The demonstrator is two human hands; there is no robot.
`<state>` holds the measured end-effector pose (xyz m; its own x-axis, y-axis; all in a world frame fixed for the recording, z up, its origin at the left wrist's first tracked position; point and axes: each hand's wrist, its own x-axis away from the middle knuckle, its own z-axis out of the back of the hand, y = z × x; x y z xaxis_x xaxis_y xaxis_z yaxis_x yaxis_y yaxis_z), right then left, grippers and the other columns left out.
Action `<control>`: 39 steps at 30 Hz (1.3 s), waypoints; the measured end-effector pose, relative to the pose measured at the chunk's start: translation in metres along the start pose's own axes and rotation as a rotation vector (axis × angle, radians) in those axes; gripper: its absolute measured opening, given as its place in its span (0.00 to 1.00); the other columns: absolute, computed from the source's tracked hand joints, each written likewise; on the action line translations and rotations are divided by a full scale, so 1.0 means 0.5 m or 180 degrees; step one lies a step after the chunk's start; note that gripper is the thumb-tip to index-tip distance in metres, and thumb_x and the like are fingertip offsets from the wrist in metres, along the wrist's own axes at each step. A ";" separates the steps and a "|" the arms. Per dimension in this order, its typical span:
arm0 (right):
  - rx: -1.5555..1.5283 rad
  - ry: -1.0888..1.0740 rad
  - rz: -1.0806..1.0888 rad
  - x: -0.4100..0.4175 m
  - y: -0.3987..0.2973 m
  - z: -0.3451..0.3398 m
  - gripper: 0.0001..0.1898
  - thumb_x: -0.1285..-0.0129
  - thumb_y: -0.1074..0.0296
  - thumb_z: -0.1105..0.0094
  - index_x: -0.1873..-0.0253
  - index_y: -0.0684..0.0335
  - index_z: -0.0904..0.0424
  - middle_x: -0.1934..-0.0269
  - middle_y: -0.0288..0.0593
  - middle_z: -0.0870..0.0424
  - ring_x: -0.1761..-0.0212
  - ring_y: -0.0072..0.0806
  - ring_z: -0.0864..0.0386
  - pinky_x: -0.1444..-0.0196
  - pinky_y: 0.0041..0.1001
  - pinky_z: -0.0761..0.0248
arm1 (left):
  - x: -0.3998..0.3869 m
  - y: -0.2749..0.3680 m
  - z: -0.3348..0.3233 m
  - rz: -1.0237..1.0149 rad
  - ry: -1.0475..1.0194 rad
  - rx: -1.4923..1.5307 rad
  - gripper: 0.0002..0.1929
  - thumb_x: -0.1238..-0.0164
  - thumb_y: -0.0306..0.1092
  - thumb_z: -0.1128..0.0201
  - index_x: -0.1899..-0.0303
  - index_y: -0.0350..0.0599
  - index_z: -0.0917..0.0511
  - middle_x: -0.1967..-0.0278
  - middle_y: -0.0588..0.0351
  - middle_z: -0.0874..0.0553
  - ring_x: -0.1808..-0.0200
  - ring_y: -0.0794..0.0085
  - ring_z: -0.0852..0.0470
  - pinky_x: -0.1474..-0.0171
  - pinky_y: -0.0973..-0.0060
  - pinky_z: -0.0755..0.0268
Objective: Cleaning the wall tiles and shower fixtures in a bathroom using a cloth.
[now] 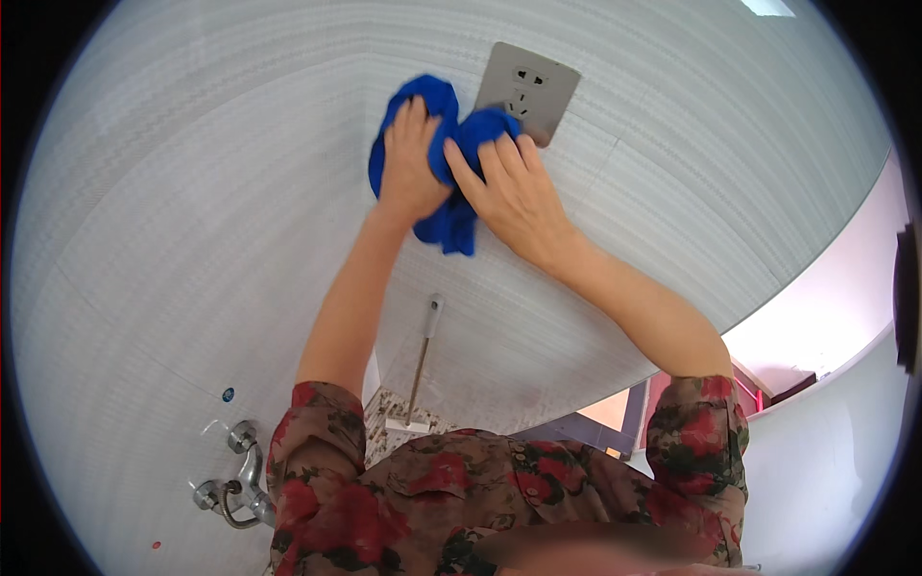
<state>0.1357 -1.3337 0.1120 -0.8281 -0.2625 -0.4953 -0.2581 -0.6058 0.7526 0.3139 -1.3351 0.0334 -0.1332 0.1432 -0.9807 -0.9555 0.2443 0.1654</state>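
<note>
A blue cloth [445, 230] is bunched against the pale tiled wall [461, 43] near a corner. My left hand [414, 162] presses on its left part, fingers spread over the fabric. Its right part lies under the fingers of my right hand [515, 187], at the lower left edge of a grey wall socket plate [529, 86]. The cloth covers a little of that plate, and a loose end hangs down between my wrists.
A long-handled tool [419, 367] with a white head leans at the corner below. On the left wall is a metal mixer tap [248, 468] with a flexible hose [234, 515]. A doorway [691, 403] opens at lower right. The floor [378, 414] has a mottled pattern.
</note>
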 end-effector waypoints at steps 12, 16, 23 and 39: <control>-0.0134 -0.0231 0.0200 -0.064 -0.101 -0.133 0.21 0.41 0.68 0.46 0.42 0.65 0.24 0.52 0.50 0.22 0.44 0.43 0.28 0.31 0.45 0.42 | 0.103 -0.071 0.022 0.0891 0.0252 0.0414 0.27 0.36 0.33 0.38 0.38 0.33 0.32 0.32 0.32 0.35 0.32 0.42 0.35 0.30 0.59 0.41; -0.0360 -0.0473 0.0449 0.034 -0.149 -0.153 0.18 0.43 0.64 0.45 0.49 0.65 0.22 0.50 0.51 0.22 0.40 0.45 0.30 0.28 0.46 0.47 | 0.253 0.004 -0.032 0.1939 0.0008 0.0523 0.31 0.35 0.37 0.39 0.34 0.32 0.38 0.30 0.32 0.41 0.29 0.39 0.43 0.27 0.54 0.50; -0.0990 -0.0729 0.0350 0.171 -0.194 -0.141 0.19 0.43 0.68 0.45 0.47 0.67 0.23 0.49 0.52 0.23 0.38 0.45 0.31 0.25 0.47 0.51 | 0.436 0.091 -0.142 0.2788 0.0113 0.1730 0.34 0.37 0.42 0.37 0.35 0.32 0.40 0.33 0.30 0.39 0.29 0.37 0.46 0.27 0.51 0.55; -0.0981 -0.1001 -0.0603 0.432 -0.168 0.009 0.23 0.43 0.67 0.43 0.41 0.58 0.23 0.52 0.47 0.23 0.43 0.43 0.26 0.28 0.47 0.44 | 0.420 0.442 -0.072 0.3062 -0.0210 0.2703 0.32 0.43 0.17 0.57 0.32 0.34 0.41 0.35 0.41 0.33 0.33 0.59 0.34 0.30 0.69 0.43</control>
<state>-0.0236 -1.3362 -0.0562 -0.9034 0.0853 -0.4203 -0.2989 -0.8280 0.4745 0.0652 -1.2855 -0.1395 -0.6357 0.6429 -0.4272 -0.0126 0.5446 0.8386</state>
